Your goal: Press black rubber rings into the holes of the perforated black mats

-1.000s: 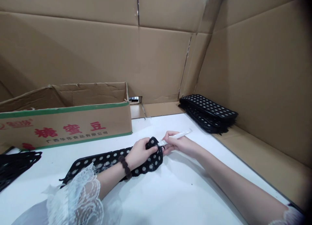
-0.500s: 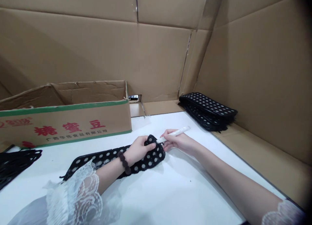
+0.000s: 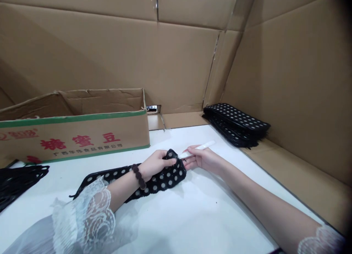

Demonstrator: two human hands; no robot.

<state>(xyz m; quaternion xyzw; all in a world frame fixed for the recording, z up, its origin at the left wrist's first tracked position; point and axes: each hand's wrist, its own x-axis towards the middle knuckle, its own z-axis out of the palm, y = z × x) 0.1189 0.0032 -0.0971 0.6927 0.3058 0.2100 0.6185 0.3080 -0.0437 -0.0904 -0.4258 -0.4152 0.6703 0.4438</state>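
A long black fabric piece with pale polka dots (image 3: 170,179) lies slantwise on the white table. My left hand (image 3: 155,164) grips it near its right end, the thumb on top and the other fingers partly hidden. In my right hand (image 3: 202,158) is a slim white pen-shaped tool (image 3: 206,145), pinched between thumb and fingers. Its lower tip meets the fabric's right corner, close to my left thumb. Some fingertips of the right hand reach to the fabric's edge. What kind of tool it is, I cannot make out.
A cardboard box (image 3: 96,136) with green edging and red characters stands at the back left. Black pieces (image 3: 19,182) lie at the left edge. A stack of dotted black pieces (image 3: 238,124) rests at the back right. Tall cardboard walls (image 3: 187,63) enclose the white table (image 3: 209,224).
The whole view has shifted slightly. My right fingers have opened out a little under the white tool, which lies somewhat flatter. My left hand keeps its grip on the fabric.
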